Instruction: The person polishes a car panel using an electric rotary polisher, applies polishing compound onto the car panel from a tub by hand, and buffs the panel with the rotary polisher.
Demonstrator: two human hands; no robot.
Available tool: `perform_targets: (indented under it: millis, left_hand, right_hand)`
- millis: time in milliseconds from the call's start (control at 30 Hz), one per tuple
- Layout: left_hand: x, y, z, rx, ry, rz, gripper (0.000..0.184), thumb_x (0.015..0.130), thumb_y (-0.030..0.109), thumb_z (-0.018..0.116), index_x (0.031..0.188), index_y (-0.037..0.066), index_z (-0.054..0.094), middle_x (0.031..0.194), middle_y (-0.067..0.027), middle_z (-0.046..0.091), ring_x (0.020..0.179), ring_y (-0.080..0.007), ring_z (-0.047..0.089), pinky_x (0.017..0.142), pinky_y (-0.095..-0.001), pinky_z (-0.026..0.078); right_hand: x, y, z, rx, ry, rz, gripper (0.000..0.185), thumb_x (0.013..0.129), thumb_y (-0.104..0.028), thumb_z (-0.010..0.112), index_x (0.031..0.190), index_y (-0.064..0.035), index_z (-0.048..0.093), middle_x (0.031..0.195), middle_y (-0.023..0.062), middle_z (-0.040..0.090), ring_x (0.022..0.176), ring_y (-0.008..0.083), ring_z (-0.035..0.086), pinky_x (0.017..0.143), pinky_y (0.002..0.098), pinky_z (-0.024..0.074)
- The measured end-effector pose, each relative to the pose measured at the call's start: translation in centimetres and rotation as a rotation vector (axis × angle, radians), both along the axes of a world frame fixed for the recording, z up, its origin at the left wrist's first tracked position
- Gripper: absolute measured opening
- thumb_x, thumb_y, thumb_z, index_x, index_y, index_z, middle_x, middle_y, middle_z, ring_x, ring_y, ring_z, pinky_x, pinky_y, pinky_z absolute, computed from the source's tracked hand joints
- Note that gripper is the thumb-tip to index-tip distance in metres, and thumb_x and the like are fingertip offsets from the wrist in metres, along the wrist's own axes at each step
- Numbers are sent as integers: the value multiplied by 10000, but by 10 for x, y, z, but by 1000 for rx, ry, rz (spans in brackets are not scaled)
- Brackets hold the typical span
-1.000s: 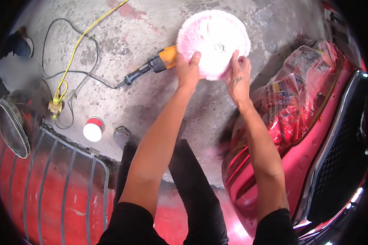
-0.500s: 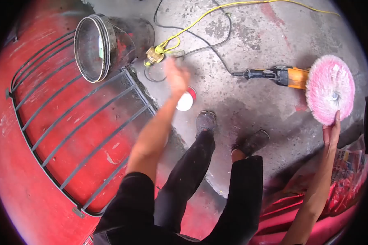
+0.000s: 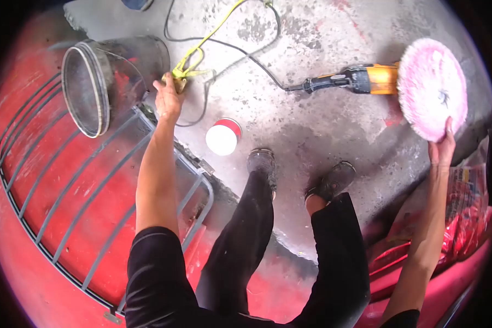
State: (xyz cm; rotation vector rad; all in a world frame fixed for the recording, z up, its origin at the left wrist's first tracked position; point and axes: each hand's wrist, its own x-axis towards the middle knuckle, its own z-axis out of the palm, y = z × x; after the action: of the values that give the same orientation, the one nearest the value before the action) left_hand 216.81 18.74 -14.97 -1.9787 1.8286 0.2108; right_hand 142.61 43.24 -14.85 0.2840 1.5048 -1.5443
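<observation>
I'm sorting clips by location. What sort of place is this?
Probably a vehicle body workshop: there's a polisher with a fluffy pad, and a red panel partly under clear plastic.

A polisher (image 3: pixel 382 80) and stained concrete (image 3: pixel 306 128) show a workshop.

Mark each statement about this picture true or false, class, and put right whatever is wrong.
1. The right hand touches the lower edge of the pink pad. True.
2. The left hand is on the handle of the polisher. False: it is at the connector on the yellow cord.
3. A black cord runs from the polisher's handle end. True.
4. The red-and-white tin sits between the two shoes. False: it is left of both shoes.
5. The bucket is nearer the right hand than the left. False: it is close beside the left hand.
</observation>
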Motion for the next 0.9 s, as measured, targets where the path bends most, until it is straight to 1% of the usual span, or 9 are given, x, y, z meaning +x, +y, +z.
perform_targets:
  millis: [167,233,333,367,400,500,567,700,900]
  left_hand:
    - [-33,-23,93,-48,114,34,883,751,228,888,1503,143,433,1377,-248,495,1138,-475,657,957,-532,555]
    - [-52,-30,138,-7,129,32,918,721,250,887,1509,90,444,1324,-245,544,1168,-451,642,997,-516,541]
    - [-77,-22,209,17,225,-20,791,714,282,898,1395,93,543,1314,-238,561,1159,-431,648,1011,-496,535]
    - [-89,-16,231,18,275,-47,764,709,279,898,1374,87,573,1300,-239,577,1165,-420,645,1022,-487,527]
    - [-109,-11,264,78,297,-25,731,701,271,896,1341,56,618,1245,-234,612,1129,-400,660,1000,-477,536]
    - [-140,0,333,310,625,161,684,703,176,889,1306,-13,628,938,-119,688,707,-235,693,615,-367,598]
    - [-155,15,365,285,710,196,640,728,136,874,1299,-14,628,874,-77,692,623,-164,664,491,-313,557]
    - [-184,32,410,435,782,228,579,777,138,852,1286,0,614,873,-86,690,641,-191,688,475,-323,581]
    - [-216,64,444,584,844,182,464,778,147,870,1132,-11,616,808,-79,668,535,-156,634,426,-310,591]
  right_hand:
    - [36,-7,41,-11,95,71,531,1028,-213,689,1467,38,525,1409,141,654,1257,275,653,1126,455,500]
    - [62,19,56,-12,206,52,559,1020,-181,690,1486,62,500,1470,148,609,1316,273,608,1144,442,480]
    - [131,54,141,-15,315,-8,513,979,-94,732,1433,63,551,1400,113,645,1263,233,623,1109,390,491]
    - [151,69,174,156,334,34,471,964,-121,769,1369,54,603,1334,83,672,1180,184,643,1042,327,501]
    - [178,67,219,193,501,15,223,908,-195,853,803,-90,687,782,-91,536,673,57,400,611,271,314]
    - [230,102,310,182,437,-133,242,899,-197,851,998,-2,748,934,-34,680,832,74,574,769,268,449]
    - [249,127,375,157,328,-271,237,888,-144,850,1054,-1,761,1003,-4,720,913,96,624,858,279,477]
    - [306,227,484,396,283,-266,149,900,-86,827,1009,-13,755,918,-37,697,801,78,594,723,263,468]
    - [395,322,643,408,234,-472,179,913,-90,811,1054,2,753,953,-20,711,846,91,613,769,277,484]
